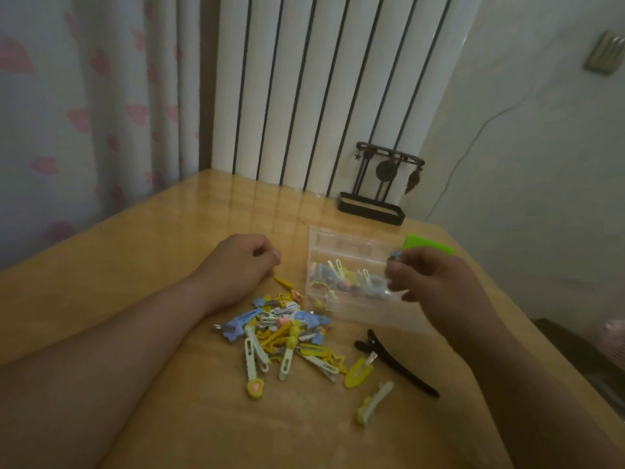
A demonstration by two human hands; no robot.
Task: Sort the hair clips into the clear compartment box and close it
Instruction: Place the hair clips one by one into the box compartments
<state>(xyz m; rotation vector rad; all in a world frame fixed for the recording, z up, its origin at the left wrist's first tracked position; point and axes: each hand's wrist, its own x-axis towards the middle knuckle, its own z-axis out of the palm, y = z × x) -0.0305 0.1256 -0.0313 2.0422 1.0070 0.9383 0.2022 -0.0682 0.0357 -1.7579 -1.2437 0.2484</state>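
Note:
A pile of hair clips [284, 336] in yellow, blue and pale green lies on the wooden table [135, 265]. The clear compartment box [351, 252] stands open to the right of the pile, with several clips in its middle row. My right hand [429, 282] hovers over the box's right side and pinches a small blue clip [394, 256] at its fingertips. My left hand [236, 262] rests on the table left of the box, fingers curled, holding nothing that I can see. A yellow clip [284, 282] lies just below it.
A long black clip [395, 362] lies right of the pile, with a yellow clip [358, 372] and a pale green one [373, 402] near it. A black ornament stand [372, 208] and a green sheet [427, 247] sit behind the box. A radiator and curtain stand behind the table.

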